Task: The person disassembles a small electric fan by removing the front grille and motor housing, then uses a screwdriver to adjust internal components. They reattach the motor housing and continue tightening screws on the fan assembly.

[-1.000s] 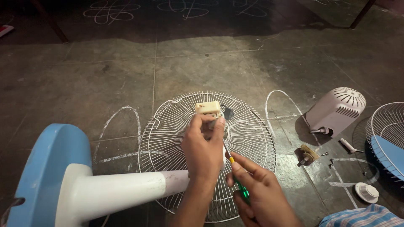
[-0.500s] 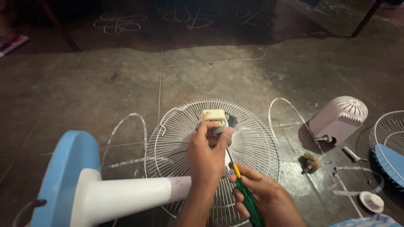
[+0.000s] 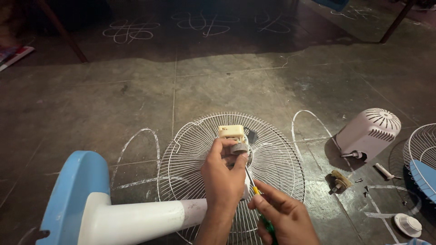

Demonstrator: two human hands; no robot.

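Observation:
My left hand [image 3: 225, 174] grips the fan's motor unit [image 3: 234, 137], a cream box with a grey metal part, held up over the white wire fan guard [image 3: 272, 159]. My right hand [image 3: 284, 218] holds a screwdriver [image 3: 254, 186] with a yellow and green handle; its shaft points up toward the motor, its tip hidden behind my left hand. The white fan pole [image 3: 145, 220] runs from the motor to the round blue base [image 3: 68, 195] at lower left.
A white vented motor cover [image 3: 370, 134] lies on the floor at right, with a small brown part [image 3: 338, 181], loose screws and a white pin [image 3: 385, 171] nearby. A white cap [image 3: 408, 224] and another guard with a blue blade [image 3: 424, 159] sit at the right edge.
The view has shifted slightly, so everything sits lower in the frame. Both hands keep their hold on the motor and the screwdriver, with the screwdriver staying angled at the motor.

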